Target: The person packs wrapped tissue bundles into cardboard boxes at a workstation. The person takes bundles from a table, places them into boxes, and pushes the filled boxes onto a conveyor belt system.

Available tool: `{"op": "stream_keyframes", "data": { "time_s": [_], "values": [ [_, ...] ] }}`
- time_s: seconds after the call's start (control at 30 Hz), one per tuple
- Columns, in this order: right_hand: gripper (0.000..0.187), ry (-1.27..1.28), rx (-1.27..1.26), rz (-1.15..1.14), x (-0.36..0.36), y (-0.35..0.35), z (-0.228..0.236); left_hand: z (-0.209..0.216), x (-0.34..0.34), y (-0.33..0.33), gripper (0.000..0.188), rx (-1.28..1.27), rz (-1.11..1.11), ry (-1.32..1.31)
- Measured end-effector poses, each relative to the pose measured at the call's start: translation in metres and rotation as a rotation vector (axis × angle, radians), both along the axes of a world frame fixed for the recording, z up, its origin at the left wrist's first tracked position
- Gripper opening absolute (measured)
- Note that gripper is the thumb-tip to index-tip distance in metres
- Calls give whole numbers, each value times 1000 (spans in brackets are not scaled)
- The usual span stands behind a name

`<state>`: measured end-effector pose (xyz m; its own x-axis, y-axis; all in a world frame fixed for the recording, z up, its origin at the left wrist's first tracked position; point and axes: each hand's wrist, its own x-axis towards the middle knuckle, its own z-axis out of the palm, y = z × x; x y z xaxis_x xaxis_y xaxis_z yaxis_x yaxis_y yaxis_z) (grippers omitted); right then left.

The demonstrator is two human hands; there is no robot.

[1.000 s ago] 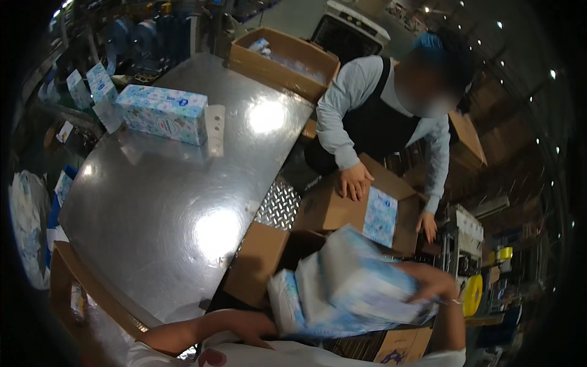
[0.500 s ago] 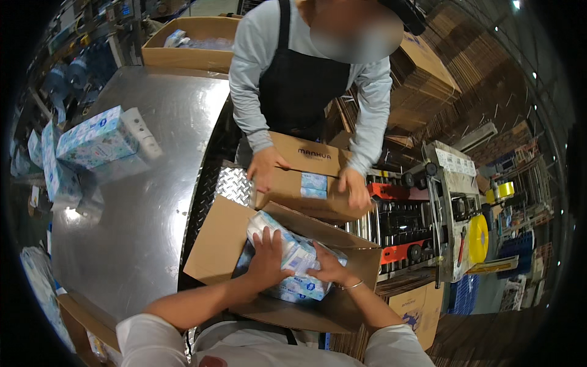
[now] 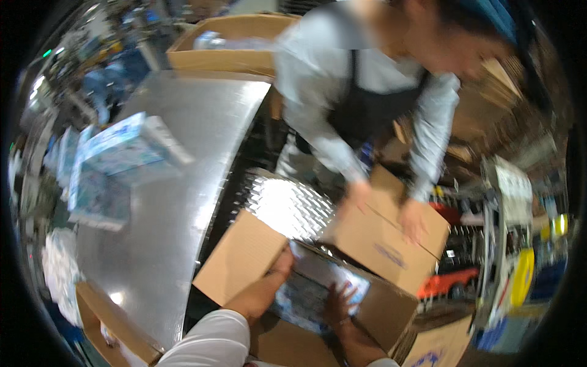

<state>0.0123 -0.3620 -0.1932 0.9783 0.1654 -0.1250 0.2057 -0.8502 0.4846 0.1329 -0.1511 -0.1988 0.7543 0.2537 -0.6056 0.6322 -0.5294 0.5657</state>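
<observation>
An open cardboard box (image 3: pixel 382 315) stands in front of me, its left flap (image 3: pixel 241 257) folded outward. Inside lies a pale blue and white patterned pack (image 3: pixel 299 300), apparently of tissues. My right hand (image 3: pixel 338 306) rests on this pack with its fingers spread. At the box's left side, my left hand (image 3: pixel 280 269) reaches in between the flap and the pack; its fingers are blurred and partly hidden. Across from me, a co-worker in a dark apron (image 3: pixel 373 101) has both hands on a closed cardboard box (image 3: pixel 385 232).
To the left runs a shiny metal table (image 3: pixel 177 214) with several patterned packs (image 3: pixel 122 147) at its far left. Another open box (image 3: pixel 226 61) stands behind it. A diamond-plate surface (image 3: pixel 287 205) lies between table and boxes. A yellow tape roll (image 3: pixel 521 278) is at the right.
The pack now sits lower inside my box. My left hand has shifted to the box's left side. The co-worker's box has its flaps folded down, and my view has swung left.
</observation>
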Motion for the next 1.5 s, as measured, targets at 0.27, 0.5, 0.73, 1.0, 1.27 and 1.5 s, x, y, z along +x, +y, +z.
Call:
{"op": "stream_keyframes", "data": {
  "time_s": [0.27,0.5,0.73,1.0,1.27,1.5],
  "values": [
    [84,284,115,315,29,13,-44,12,-34,75,37,-110,-520,38],
    [26,1127,975,433,112,291,157,209,-77,284,42,-494,-401,-494],
    [57,315,1221,1174,222,535,251,273,-78,584,64,1122,476,-452],
    [115,292,359,679,281,685,273,253,-86,647,98,895,417,-276],
    [99,783,814,666,166,613,254,240,-182,451,111,196,495,-498],
    [69,1852,1080,-20,156,539,223,209,-239,435,103,-813,922,-386]
  ]
}}
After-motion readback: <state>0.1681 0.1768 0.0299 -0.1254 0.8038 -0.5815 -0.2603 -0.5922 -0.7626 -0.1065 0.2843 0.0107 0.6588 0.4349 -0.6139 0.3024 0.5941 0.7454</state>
